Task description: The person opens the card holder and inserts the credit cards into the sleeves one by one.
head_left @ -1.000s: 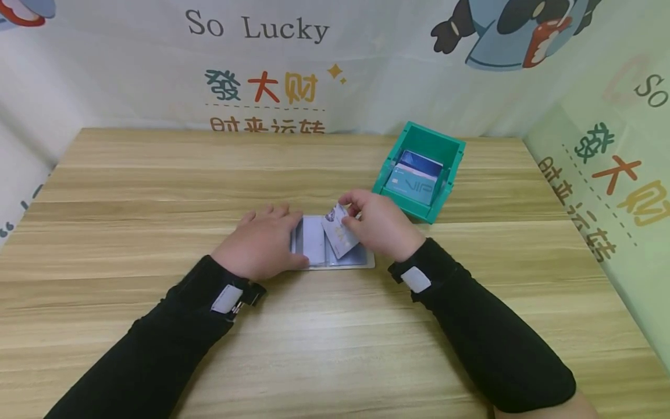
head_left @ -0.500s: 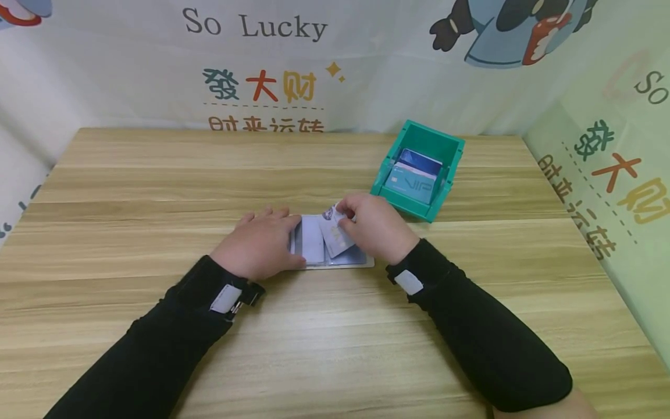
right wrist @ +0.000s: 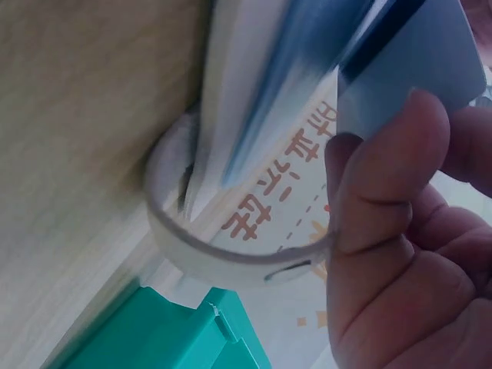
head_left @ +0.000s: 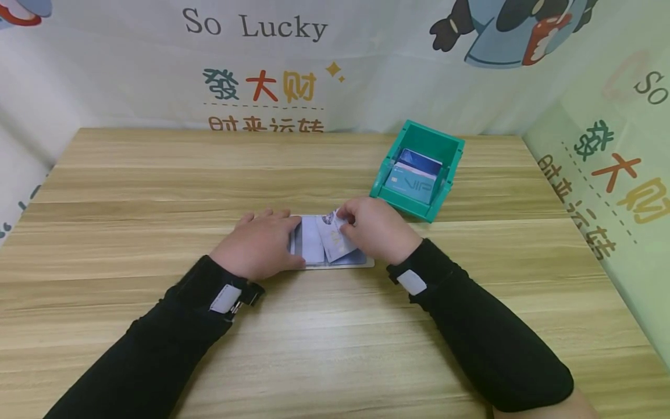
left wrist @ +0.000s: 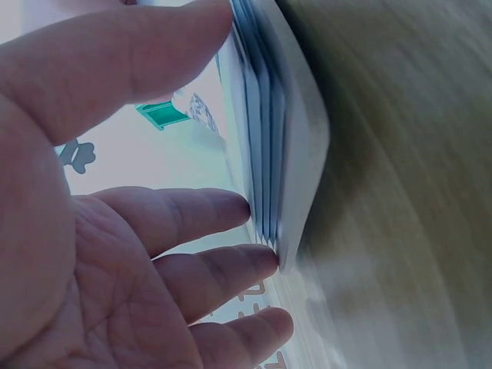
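A small card holder (head_left: 361, 259) with pale cover and clear sleeves lies spread open on the table. My left hand (head_left: 256, 244) rests across its left side, fingers extended; in the left wrist view, thumb and fingertips touch the edges of its stacked sleeves (left wrist: 265, 154). Between thumb and fingers, my right hand (head_left: 379, 230) pinches a white card (head_left: 333, 241) with a dark picture at one corner. It slants over the right-hand page. From the right wrist, a dark stripe shows on the card's back (right wrist: 419, 73). Whether its lower edge is inside a sleeve, I cannot tell.
Behind my right hand stands a green plastic box (head_left: 431, 142). Inside it lie a light-blue card (head_left: 410, 185) marked VIP and a dark-blue card (head_left: 421, 163). A pale strap loop (right wrist: 231, 261) curves off the holder's right side. Printed cloth (head_left: 366, 99) hangs behind the wooden table (head_left: 335, 349).
My right hand has come slightly down and leftward, taking the card lower over the holder's right page. The left hand keeps its place on the holder.
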`<state>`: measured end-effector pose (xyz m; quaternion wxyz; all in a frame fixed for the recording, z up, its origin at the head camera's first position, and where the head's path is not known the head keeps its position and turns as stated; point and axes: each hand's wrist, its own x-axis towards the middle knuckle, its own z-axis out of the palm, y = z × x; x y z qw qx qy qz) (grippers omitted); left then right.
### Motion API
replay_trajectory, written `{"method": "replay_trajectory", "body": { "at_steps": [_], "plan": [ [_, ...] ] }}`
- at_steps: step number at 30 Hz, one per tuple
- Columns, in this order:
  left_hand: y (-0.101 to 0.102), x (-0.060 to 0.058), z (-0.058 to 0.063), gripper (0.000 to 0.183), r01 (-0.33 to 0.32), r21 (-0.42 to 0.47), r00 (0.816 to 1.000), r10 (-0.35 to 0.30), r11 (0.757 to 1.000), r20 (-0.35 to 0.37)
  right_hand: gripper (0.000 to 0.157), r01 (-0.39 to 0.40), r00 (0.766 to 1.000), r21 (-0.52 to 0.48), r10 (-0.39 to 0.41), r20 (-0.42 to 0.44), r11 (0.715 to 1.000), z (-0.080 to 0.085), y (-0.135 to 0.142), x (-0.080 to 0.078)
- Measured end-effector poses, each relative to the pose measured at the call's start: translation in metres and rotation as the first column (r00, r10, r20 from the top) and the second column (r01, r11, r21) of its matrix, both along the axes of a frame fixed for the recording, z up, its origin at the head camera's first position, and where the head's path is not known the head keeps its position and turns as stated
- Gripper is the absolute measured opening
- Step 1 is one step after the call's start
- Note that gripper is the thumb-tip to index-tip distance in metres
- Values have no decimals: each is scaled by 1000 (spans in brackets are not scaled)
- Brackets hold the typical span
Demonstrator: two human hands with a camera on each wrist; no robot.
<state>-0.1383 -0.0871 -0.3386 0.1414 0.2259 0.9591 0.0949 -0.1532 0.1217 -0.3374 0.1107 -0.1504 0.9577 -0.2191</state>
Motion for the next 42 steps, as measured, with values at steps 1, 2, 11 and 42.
{"method": "replay_trajectory", "body": {
  "at_steps": [1,2,11,42],
  "plan": [
    [0,0,0,79,0,0,1000,0,1000,1,24,-4,1000,0,4,3,1000,0,1,0],
    [0,0,0,79,1,-1,1000,-1,1000,2,23,-10,1000,-1,10,5,1000,1,1,0],
    [0,0,0,79,-1,0,1000,1,1000,7,21,-49,998,-3,49,26,999,6,6,0],
    [0,-1,-1,79,4,-2,1000,-4,1000,2,44,-59,995,50,54,85,997,0,-14,1]
  ]
}}
